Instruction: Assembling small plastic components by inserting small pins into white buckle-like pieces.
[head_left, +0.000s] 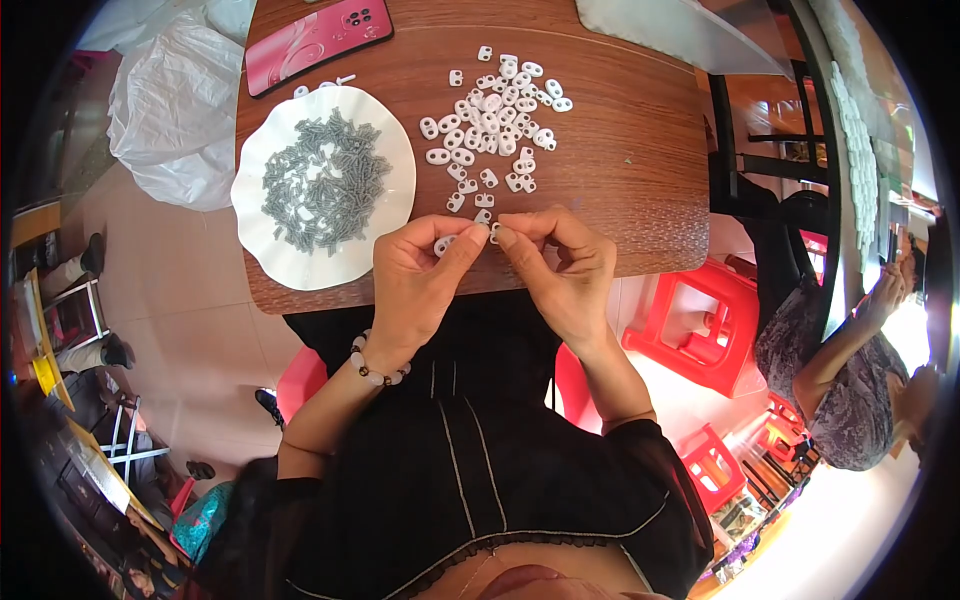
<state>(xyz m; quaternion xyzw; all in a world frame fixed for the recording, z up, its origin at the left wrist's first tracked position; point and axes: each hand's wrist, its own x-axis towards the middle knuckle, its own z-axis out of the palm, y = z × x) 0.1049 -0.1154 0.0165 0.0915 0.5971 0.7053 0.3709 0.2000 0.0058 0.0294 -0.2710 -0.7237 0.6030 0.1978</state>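
My left hand (420,270), with a beaded bracelet at the wrist, and my right hand (565,260) meet at the table's near edge, thumbs and forefingers pinched. A small white cord-lock piece (495,232) sits in my right fingertips. Another white oval piece with two holes (444,244) rests in the curled fingers of my left hand. Whatever my left fingertips pinch is mostly hidden. Just beyond lies a loose pile of white two-holed pieces (492,120). To the left, a white wavy-rimmed plate (392,130) carries many small grey springs (345,190) with some white bits among them.
A pink phone (320,42) lies at the table's far left, near a few small white parts. A white plastic bag (170,110) hangs left of the wooden table (620,200). Red stools (690,325) stand at the right. Another person (840,390) sits farther right.
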